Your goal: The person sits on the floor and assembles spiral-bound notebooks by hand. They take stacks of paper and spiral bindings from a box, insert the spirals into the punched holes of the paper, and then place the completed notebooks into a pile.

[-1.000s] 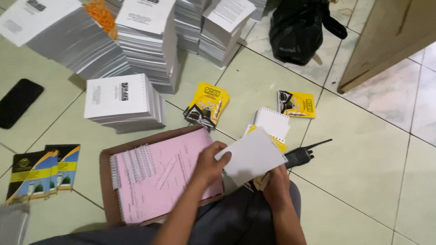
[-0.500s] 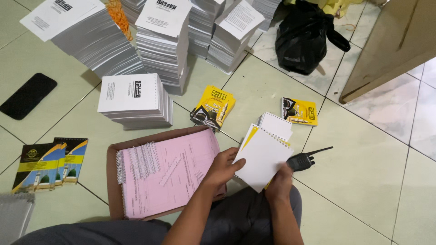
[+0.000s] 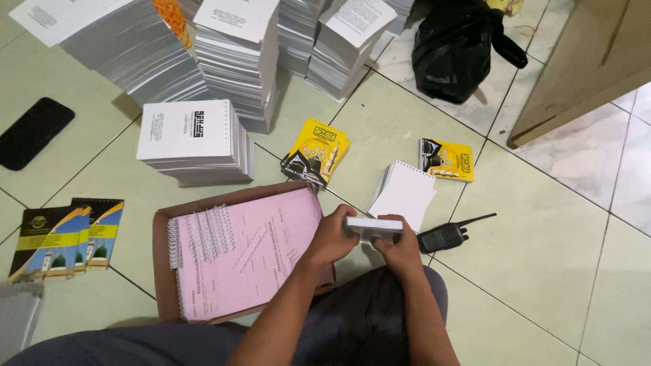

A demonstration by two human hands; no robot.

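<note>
Above the lap, at 6 o'clock | left hand (image 3: 332,238) and right hand (image 3: 400,245), fingers clamped on white page block (image 3: 371,227) | square edges evenly, judged | pink sheets (image 3: 251,251) at 9 o'clock

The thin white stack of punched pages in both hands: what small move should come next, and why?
Probably tap the thin white stack of punched pages square. Left hand and right hand grip its ends edge-on above the lap, and loose metal spiral coils wait on the pink sheets beside them.
</note>
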